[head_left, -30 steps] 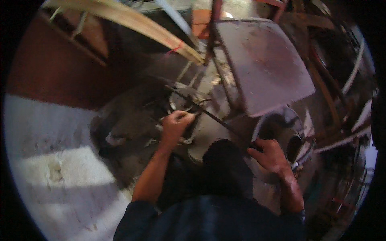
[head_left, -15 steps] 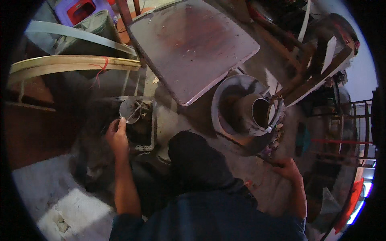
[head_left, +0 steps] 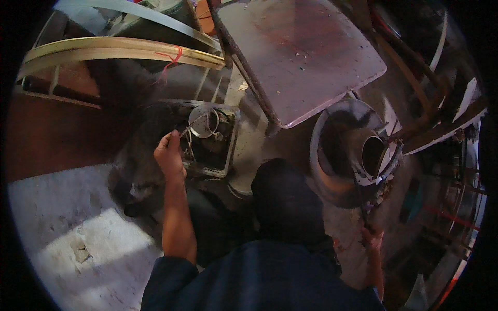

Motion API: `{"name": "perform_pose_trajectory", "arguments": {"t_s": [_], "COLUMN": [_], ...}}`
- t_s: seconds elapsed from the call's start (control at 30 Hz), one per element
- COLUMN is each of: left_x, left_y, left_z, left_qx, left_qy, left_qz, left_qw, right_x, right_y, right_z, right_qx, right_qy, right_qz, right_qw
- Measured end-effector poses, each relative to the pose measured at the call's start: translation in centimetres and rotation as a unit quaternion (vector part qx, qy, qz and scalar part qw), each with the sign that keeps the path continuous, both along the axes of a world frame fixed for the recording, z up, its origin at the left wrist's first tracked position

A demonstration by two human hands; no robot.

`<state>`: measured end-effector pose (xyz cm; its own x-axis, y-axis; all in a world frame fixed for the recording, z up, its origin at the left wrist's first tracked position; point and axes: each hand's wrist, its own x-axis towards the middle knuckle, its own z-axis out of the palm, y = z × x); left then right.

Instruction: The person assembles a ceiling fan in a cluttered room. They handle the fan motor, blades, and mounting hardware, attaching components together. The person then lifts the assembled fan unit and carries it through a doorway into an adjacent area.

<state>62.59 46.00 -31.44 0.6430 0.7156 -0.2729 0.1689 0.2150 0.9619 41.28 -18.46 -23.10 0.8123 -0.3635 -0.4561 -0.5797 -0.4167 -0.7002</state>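
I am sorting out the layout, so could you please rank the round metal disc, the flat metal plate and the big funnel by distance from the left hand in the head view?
1. Round metal disc, just right of the left hand.
2. Flat metal plate, upper right.
3. Big funnel, far right.

dim, warm cast | sunlit patch lower left | fisheye-bent, black rim

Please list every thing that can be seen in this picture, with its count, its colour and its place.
Metal tray: one, grey, floor centre-left, holding a round metal disc and wires.
Flat plate: one, rusty grey, top centre.
Curved strips: two or more, pale, upper left.
Round drum part: one, dark with a pale rim, right.
Floor: grey, sunlit patch lower left.
Left hand: at the tray, pinching something thin.
Right hand: lower right, on a thin rod, grip unclear.
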Motion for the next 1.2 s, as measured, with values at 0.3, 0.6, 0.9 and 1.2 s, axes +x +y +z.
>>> {"name": "perform_pose_trajectory", "arguments": {"t_s": [0.3,0.6,0.9,1.2], "left_x": [-2.0,-5.5,-3.4,0.3], "left_y": [2.5,7.5,9.5,3.1], "left_z": [4.6,-1.1,-5.9,-1.5], "left_qx": [0.559,0.704,0.736,0.077], "left_qy": [0.093,0.175,0.039,0.058], "left_qz": [0.010,-0.072,-0.133,-0.002], "left_qw": [0.824,0.685,0.663,0.995], "right_x": [2.4,2.2,1.9,-2.0], "right_y": [1.6,3.0,6.0,7.6], "right_z": [-8.6,-8.9,-7.2,-3.1], "right_qx": [-0.115,-0.212,-0.169,-0.137], "right_qy": [-0.017,-0.045,-0.066,0.049], "right_qz": [0.032,0.037,-0.040,-0.088], "right_qw": [0.993,0.975,0.983,0.985]}}
